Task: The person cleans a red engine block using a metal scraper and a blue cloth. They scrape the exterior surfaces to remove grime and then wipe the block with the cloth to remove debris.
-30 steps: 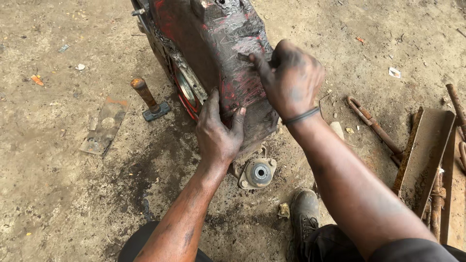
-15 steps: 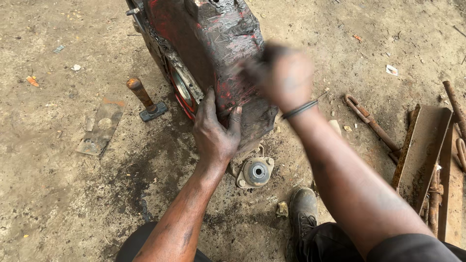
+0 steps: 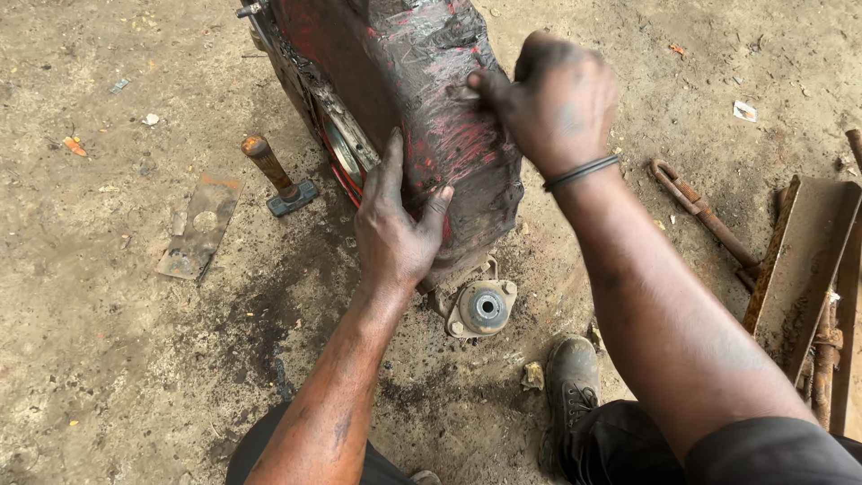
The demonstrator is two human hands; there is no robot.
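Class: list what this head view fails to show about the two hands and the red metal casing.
- Red metal casing: its top is cut off by the upper edge of the head view.
- Right hand: its own fingers hide whatever small thing they pinch against the casing.
- Left hand: its palm covers the casing's lower face.
- Black boot: partly behind the right forearm.

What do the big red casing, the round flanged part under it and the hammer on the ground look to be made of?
Casing: likely cast metal, with red paint scraped and blackened by grease. Left hand lies flat on it; right hand presses a small scraper-like piece against it. Flanged part: bare grey metal, dull, with a central bore. Hammer: dark metal head, handle apparently wood, brown and worn.
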